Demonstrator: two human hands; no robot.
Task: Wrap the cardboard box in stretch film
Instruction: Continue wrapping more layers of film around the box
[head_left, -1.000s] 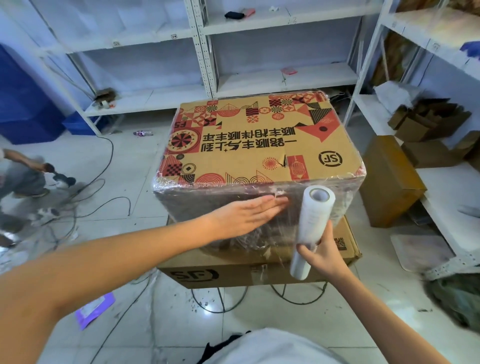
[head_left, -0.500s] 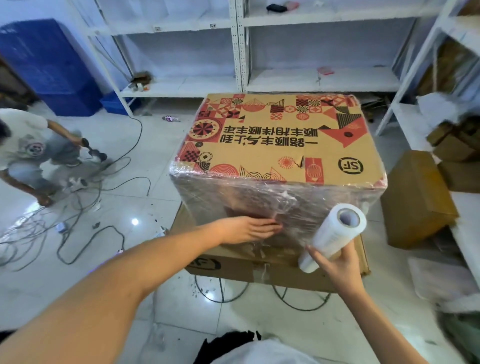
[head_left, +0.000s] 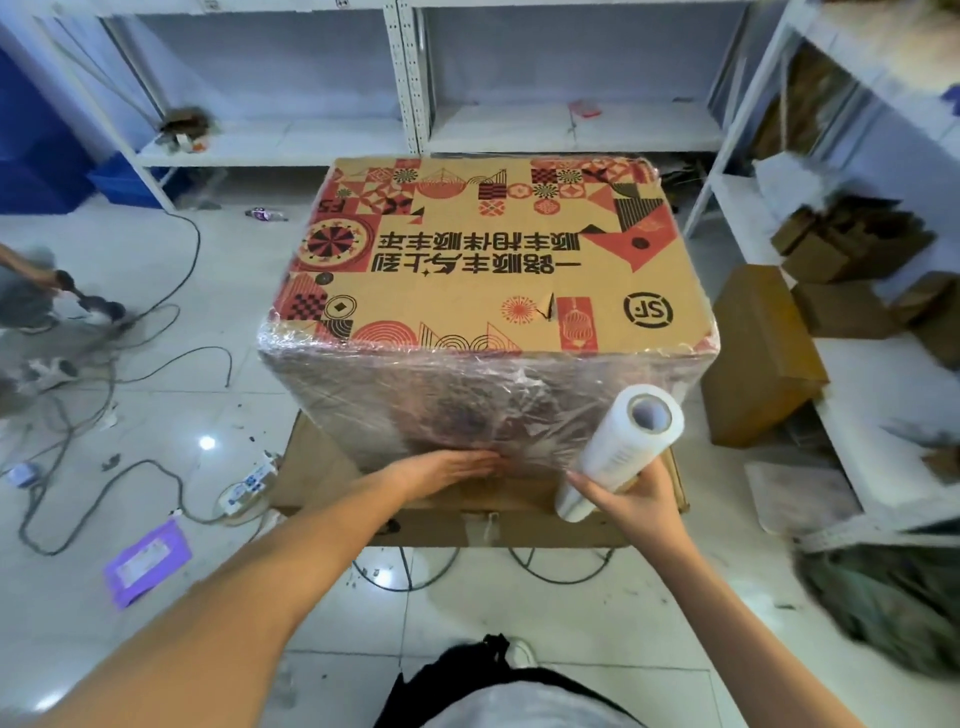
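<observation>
A large cardboard box (head_left: 493, 270) with red and black printed patterns stands on a flatter brown box (head_left: 322, 467). Clear stretch film (head_left: 415, 395) covers its near side and wraps round the corners; the top is bare. My left hand (head_left: 447, 467) presses flat with straight fingers against the film low on the near side. My right hand (head_left: 634, 493) grips the lower end of a white stretch film roll (head_left: 618, 447), held tilted at the box's near right corner.
White metal shelving (head_left: 410, 78) lines the back and right. Brown boxes (head_left: 763, 358) stand on the floor to the right. Cables (head_left: 156, 374) trail over the tiled floor at left, where another person crouches with a tool (head_left: 88, 301). A purple packet (head_left: 148, 561) lies nearby.
My left hand has slid down the filmed near side toward the bottom edge. The roll in my right hand has tipped more to the right. The view has shifted.
</observation>
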